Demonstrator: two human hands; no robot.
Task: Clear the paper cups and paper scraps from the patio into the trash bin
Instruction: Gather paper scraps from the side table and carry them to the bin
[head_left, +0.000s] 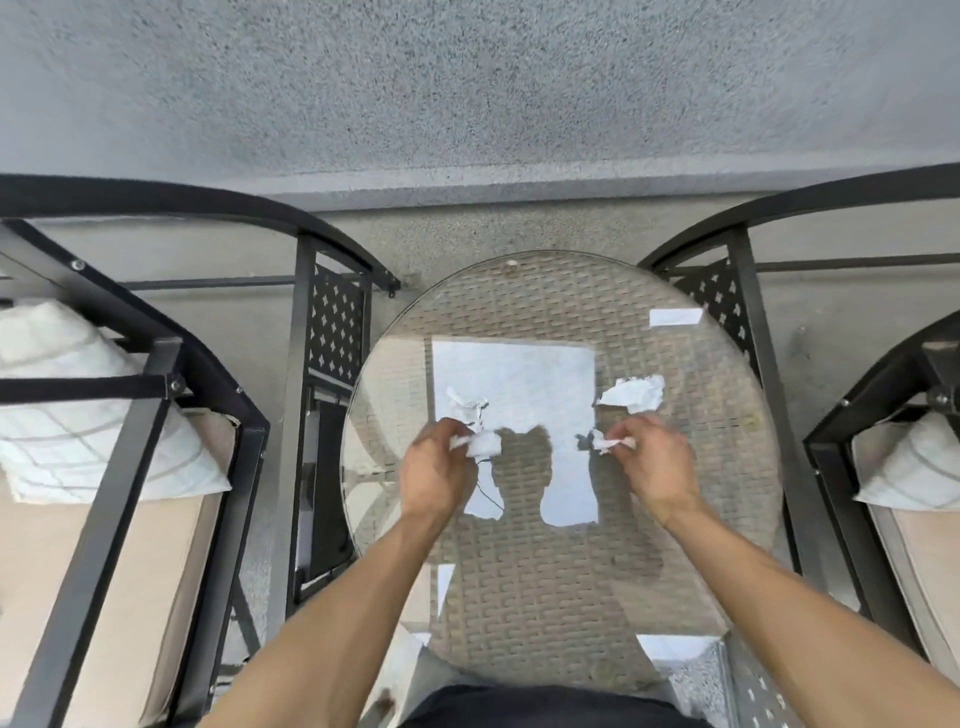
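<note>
Scraps of white paper are what both hands are busy with over the round glass table (519, 623). The left hand (436, 470) has its fingers curled round a small crumpled scrap (480, 442), which pokes out past the fingertips. Just beyond that hand, farther from the person, another torn scrap (464, 404) lies on the glass, close to the held one; whether the two touch I cannot tell.

The right hand (653, 465) pinches a thin twisted scrap (609, 442) between its fingertips, the paper sticking out toward the left hand. Just beyond the right hand's knuckles lies a larger ragged scrap (635, 393), flat on the glass and apart from the fingers.

The two hands are held level with each other, well apart, with the person's reflection showing in the glass between them.

A black metal chair (130, 467) with a white cushion (62, 384) stands outside the left arm, and a second chair (831, 467) outside the right.
</note>
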